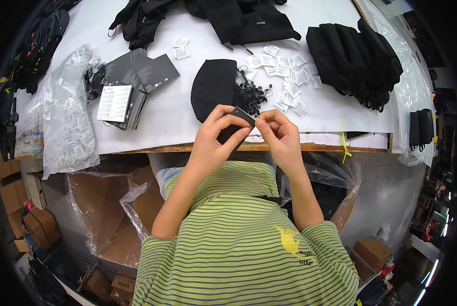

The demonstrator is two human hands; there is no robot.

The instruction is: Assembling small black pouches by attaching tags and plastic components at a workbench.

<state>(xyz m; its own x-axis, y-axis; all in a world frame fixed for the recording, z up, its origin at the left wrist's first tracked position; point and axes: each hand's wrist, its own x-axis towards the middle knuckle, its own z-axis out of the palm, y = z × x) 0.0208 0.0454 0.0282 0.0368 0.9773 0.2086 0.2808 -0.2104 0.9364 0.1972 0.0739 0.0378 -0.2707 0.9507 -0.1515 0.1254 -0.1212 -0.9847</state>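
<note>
At the table's near edge, my left hand [213,136] pinches a dark hang tag [243,115] between thumb and fingers. My right hand [281,136] is closed at the tag's right corner; anything between its fingertips is too small to make out. Just beyond my left hand lies a black fabric pouch [212,89], partly covered by that hand. A tangled heap of small black tag strings [253,96] lies right of the pouch. Past it, several small white packets [284,71] with print are scattered.
Dark printed cards [157,71] and a card stack with a white top card [115,103] lie left. A clear bag of white packets [70,117] is at far left. Black pouches [348,64] are piled right; black bags [251,23] lie at the back. Plastic-lined boxes [106,209] stand below the table.
</note>
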